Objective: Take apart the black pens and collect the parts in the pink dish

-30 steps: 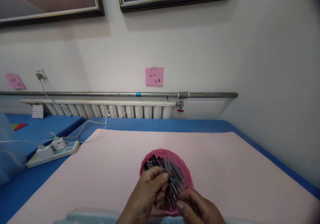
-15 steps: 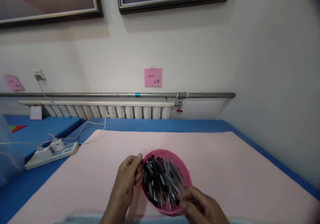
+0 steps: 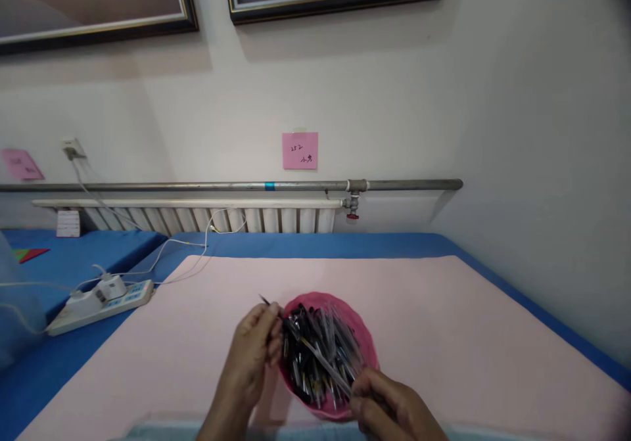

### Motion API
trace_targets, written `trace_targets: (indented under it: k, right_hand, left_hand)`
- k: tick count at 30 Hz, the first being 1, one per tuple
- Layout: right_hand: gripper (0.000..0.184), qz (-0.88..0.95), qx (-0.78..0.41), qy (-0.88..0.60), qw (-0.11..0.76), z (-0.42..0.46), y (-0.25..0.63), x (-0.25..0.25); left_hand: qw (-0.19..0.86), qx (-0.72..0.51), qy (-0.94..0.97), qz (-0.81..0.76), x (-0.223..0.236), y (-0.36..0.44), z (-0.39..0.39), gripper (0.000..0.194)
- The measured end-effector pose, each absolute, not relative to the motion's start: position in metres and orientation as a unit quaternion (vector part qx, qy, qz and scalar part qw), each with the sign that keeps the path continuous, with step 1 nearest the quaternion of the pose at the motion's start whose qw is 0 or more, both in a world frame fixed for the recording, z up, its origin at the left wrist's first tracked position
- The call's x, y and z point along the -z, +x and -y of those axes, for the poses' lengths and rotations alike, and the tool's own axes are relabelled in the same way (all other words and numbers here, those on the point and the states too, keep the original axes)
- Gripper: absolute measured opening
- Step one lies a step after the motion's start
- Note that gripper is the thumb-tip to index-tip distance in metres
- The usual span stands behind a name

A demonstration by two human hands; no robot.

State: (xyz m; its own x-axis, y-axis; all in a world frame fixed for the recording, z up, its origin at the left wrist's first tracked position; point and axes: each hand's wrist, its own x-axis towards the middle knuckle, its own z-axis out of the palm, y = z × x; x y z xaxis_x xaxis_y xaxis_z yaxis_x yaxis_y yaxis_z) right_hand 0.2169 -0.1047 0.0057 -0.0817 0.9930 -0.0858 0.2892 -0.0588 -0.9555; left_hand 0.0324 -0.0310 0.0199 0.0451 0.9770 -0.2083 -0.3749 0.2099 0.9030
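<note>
A pink bowl (image 3: 367, 349) full of several black and clear pens (image 3: 315, 352) sits on the pale pink tabletop (image 3: 444, 323) near its front edge. My left hand (image 3: 251, 355) is at the bowl's left rim, fingers pinched on one end of a thin pen (image 3: 305, 346) whose dark tip pokes out past my fingers. My right hand (image 3: 389, 408) is at the bowl's lower right, fingers closed on the other end of that pen, which lies slanted across the pile.
A white power strip (image 3: 98, 300) with plugs and cables lies at the left on the blue surface (image 3: 69, 355). Behind the table are a radiator (image 3: 207, 217), a metal pipe (image 3: 305, 185), a pink note (image 3: 300, 150) on the wall, and framed pictures above.
My left hand came off the pen pile to the bowl's left rim, and now it pinches one pen with the tip sticking out. My right hand stayed at the lower right.
</note>
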Motion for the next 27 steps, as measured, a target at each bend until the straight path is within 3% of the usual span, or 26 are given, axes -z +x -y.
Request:
trace_targets:
  k: [6,12,18,23,27]
  right_hand:
    - [0.02,0.546,-0.426,-0.59,0.416,0.102,0.223,-0.012]
    - [0.024,0.431,-0.546,-0.547,0.466,0.101,0.223,0.0]
    - [0.028,0.333,-0.593,-0.497,0.538,0.095,0.226,0.001]
    - [0.031,0.351,-0.574,-0.498,0.547,0.095,0.227,0.0]
    - [0.029,0.368,-0.556,-0.499,0.553,0.097,0.228,-0.002]
  left_hand:
    - [0.565,-0.467,0.421,-0.534,-0.013,0.023,0.024,0.041]
    - [0.41,-0.42,0.548,-0.596,-0.013,0.033,0.03,0.035]
    - [0.486,-0.284,0.682,-0.467,-0.019,0.061,0.057,0.02]
    - [0.364,-0.208,0.779,-0.466,-0.015,0.082,0.074,0.007]
    - [0.362,-0.211,0.804,-0.422,-0.013,0.082,0.073,0.017]
